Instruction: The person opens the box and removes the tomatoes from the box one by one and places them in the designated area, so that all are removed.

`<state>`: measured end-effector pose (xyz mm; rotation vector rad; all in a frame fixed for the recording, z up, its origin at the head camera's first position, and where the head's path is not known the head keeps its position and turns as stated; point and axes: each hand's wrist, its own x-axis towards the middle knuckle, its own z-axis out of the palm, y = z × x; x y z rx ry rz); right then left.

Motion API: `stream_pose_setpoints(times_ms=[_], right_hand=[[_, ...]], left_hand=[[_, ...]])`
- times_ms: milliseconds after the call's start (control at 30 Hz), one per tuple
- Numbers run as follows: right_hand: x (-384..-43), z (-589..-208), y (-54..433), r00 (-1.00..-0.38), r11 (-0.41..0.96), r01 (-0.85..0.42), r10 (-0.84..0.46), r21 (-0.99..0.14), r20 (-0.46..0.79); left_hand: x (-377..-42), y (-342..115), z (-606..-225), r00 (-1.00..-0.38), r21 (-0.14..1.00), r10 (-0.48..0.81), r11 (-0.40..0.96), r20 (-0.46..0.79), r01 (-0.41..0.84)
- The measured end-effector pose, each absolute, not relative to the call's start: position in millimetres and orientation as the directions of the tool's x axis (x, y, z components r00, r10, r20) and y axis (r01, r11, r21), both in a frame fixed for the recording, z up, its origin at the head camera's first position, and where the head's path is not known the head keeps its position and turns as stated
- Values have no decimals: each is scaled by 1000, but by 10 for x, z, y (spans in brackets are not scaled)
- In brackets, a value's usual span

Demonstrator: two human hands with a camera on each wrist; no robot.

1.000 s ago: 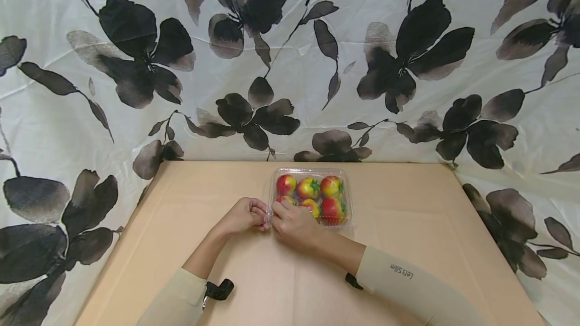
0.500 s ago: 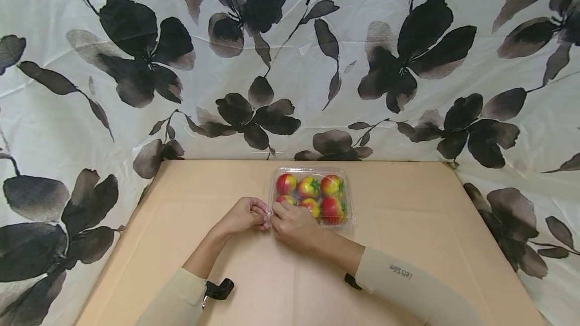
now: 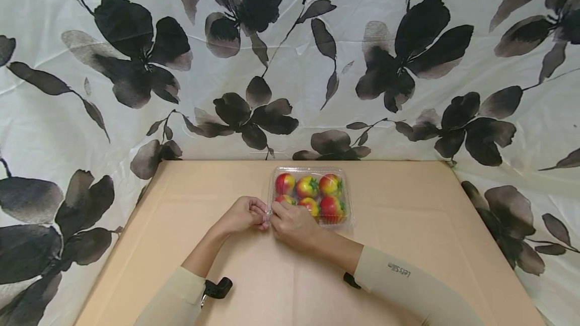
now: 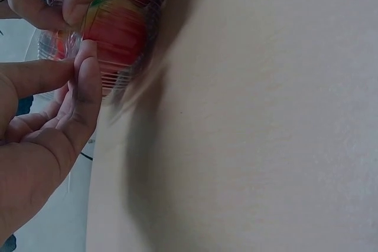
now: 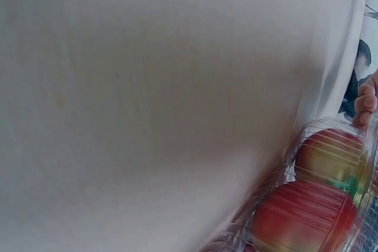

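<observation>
A clear plastic clamshell container sits near the table's far edge, holding several red-and-yellow fruits with green leafy tips. At its near left corner, my left hand pinches the container's edge between thumb and fingertips. My right hand reaches across the front and grips the rim at the same corner, its fingers curled and covering part of a front fruit. In the left wrist view, the thumb and forefinger of the left hand meet at the ribbed plastic wall. The right wrist view shows the ribbed side and a red fruit.
The container stands on a beige tabletop. Behind and beside it hangs a white cloth printed with dark flowers. A black wrist camera is strapped at the left sleeve, and another at the right.
The hands and container hold nearly the same positions throughout. Only the head view has shifted slightly.
</observation>
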<state>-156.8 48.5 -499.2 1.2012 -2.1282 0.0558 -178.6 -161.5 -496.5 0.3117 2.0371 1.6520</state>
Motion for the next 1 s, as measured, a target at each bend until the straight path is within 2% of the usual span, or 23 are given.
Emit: stream_pose_setpoints(times_ms=[167,433,833,1000], right_hand=[[-1568,-4983,480,-329,572,-767,-741,291,586],[-1572,-4963,455,-353,587,-772,-716,245,603],[-1569,-4938,493,-407,589,-785,-722,190,559],[-1565,-4923,513,-394,583,-783,-735,217,552]], left_hand=[[-1777,-1601,-4961,-857,961,459,243,-235,-133],[-1776,-1629,-4998,-853,961,465,240,-237,-136],[-1801,-1620,-4986,-851,962,465,231,-243,-148],[-1809,-1624,-5000,-849,958,460,233,-259,-166]])
